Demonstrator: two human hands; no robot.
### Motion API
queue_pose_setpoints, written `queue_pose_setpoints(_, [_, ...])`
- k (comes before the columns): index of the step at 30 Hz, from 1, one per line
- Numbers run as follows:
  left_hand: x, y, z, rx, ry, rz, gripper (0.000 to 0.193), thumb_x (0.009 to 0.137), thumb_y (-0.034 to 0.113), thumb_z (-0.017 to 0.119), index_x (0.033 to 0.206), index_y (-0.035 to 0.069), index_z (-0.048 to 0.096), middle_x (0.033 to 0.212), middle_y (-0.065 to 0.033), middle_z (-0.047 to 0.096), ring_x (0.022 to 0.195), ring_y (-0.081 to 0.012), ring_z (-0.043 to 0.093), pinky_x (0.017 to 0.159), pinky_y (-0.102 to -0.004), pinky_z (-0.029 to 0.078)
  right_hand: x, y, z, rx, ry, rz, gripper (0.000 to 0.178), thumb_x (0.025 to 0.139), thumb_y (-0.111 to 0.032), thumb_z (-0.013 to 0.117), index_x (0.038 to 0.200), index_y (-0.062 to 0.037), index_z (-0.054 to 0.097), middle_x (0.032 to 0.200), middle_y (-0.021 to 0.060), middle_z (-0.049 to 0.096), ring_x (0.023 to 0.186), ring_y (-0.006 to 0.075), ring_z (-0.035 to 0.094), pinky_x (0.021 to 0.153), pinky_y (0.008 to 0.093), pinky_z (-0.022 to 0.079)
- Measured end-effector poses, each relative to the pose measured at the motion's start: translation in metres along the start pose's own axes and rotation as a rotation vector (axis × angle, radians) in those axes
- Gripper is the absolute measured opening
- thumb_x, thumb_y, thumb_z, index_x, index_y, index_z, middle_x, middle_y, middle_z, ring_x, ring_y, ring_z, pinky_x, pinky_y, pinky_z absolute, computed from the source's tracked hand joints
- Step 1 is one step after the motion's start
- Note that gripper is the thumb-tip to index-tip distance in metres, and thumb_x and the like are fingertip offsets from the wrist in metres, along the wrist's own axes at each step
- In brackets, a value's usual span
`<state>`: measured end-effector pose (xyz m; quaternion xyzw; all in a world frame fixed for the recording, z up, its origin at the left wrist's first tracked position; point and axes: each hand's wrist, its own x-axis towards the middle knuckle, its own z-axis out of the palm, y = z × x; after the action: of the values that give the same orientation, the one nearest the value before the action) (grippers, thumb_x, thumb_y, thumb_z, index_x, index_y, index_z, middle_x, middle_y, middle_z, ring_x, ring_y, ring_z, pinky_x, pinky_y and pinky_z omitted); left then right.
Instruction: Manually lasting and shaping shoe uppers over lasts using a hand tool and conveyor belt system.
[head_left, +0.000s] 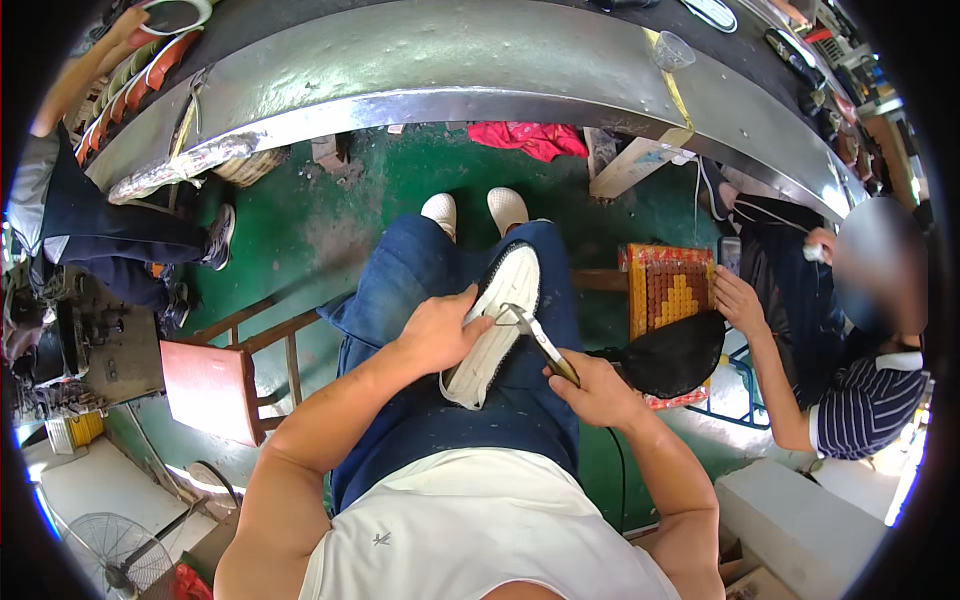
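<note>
On my lap lies a shoe upper [497, 330] with a pale whitish inner face turned up and a dark edge around it. My left hand [445, 328] grips its left side, thumb across the pale face and fingers partly hidden. My right hand [597, 386] is closed round the dark and yellowish handle of a metal pincer-like hand tool [541, 343]. The tool's bent metal tip rests over the middle of the upper, close to my left thumb; whether it pinches the material I cannot tell.
A metal-faced bench [420, 65] spans the far side. At left stands a brown-topped stool [212, 390]. At right are a beaded seat mat [665, 292], a black cloth-like item [672, 357] and a seated co-worker's hand [740, 300]. A black cord [624, 480] hangs below my right forearm.
</note>
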<state>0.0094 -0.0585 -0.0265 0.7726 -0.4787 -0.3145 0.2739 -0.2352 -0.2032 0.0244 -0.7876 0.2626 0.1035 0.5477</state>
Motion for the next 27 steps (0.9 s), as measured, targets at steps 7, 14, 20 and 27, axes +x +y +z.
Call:
queue_pose_setpoints(7, [-0.005,-0.006,0.010,0.151,0.144,-0.009,0.025,0.098,0.023,0.062,0.098,0.000,0.072,0.081,-0.0209,0.071,0.073,-0.0386,0.070,0.066,-0.0463,0.056,0.014,-0.007,-0.005,0.030,-0.191,0.038,0.019,0.095,-0.017,0.061,0.105,-0.0007,0.060,0.086,0.0183,0.064,0.081,0.0354,0.062,0.078,0.0420,0.050])
queue_pose_setpoints(14, [-0.010,0.002,0.011,-0.063,0.289,0.002,0.023,0.095,0.020,0.069,0.082,0.001,0.072,0.069,-0.0180,0.068,0.056,-0.0310,0.068,0.051,-0.0378,0.051,0.017,-0.005,-0.007,0.027,-0.156,-0.004,0.023,0.095,-0.017,0.062,0.110,0.0002,0.060,0.083,0.0161,0.062,0.078,0.0282,0.061,0.077,0.0412,0.050])
queue_pose_setpoints(20, [-0.010,0.021,0.013,0.221,0.302,0.343,0.020,0.092,0.017,0.069,0.076,0.007,0.067,0.062,-0.0133,0.064,0.056,-0.0313,0.067,0.052,-0.0412,0.052,0.037,-0.025,-0.043,0.492,-0.479,0.417,0.028,0.101,-0.027,0.061,0.116,-0.0039,0.062,0.104,0.0034,0.069,0.094,0.0166,0.067,0.073,0.0407,0.056])
queue_pose_setpoints(27, [0.023,-0.038,0.062,-1.006,0.050,-0.412,0.049,0.110,0.037,0.040,0.137,-0.001,0.056,0.128,-0.0176,0.064,0.117,-0.0260,0.062,0.104,-0.0377,0.046,0.060,-0.051,-0.034,-0.397,-0.360,0.147,0.033,0.099,-0.027,0.060,0.102,0.0056,0.060,0.095,0.0263,0.069,0.094,0.0433,0.067,0.081,0.0507,0.053])
